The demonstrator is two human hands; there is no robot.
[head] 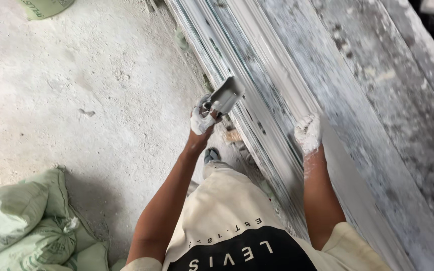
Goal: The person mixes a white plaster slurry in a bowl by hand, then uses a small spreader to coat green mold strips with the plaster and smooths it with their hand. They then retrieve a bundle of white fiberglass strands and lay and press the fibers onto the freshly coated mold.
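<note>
Fingers clenched on a trowel [225, 94], left hand [203, 119].
Right hand [308, 133], plaster-coated, presses the white moulding [272, 65]; its grip cannot be told.

This is a plaster workshop, the rough kind where mouldings get cast. I am standing at a long workbench [377, 100] crusted grey and white with dried plaster, and a long white moulding [277, 75] runs along its near edge. Left of the bench the bare concrete floor [76, 90] is dusted pale. Further left of the bench, by my feet, pale green sacks [21, 221] lie heaped, and another sack [43, 6] sits at the far end of the floor. My hands are caked white with plaster, the same as the bench.
</note>
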